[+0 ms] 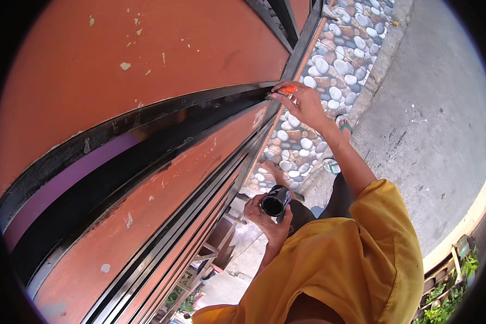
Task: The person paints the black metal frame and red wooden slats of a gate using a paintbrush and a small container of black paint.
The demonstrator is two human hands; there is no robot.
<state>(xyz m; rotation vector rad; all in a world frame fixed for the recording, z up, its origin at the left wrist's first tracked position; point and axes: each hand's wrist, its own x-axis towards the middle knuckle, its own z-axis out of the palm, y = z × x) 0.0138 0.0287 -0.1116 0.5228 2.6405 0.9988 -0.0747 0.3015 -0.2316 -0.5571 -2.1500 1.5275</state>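
Observation:
My left hand (pixel 263 218) grips a small can (pixel 283 193) low before my body. Its round mouth faces up and shows dark, glossy contents. Further up, my right hand (pixel 310 107) pinches a brush with a bright orange handle (pixel 288 90). The brush's dark tip is at the right end of a black-painted frame (pixel 162 104), where it meets a dark upright edge post (pixel 293 65); whether it touches is too small to tell. The frame borders a slot in an orange wall (pixel 210 44), with a purple surface (pixel 81 178) showing inside.
Pebble-patterned tiles (pixel 340 67) run along the wall, with a bare foot (pixel 272 168) on them. A loose flip-flop (pixel 331 166) lies beside a sandalled foot (pixel 345 128). Concrete paving (pixel 437 121) stretches to the right. Black slats (pixel 158 247) and a wooden structure (pixel 206 257) are lower left.

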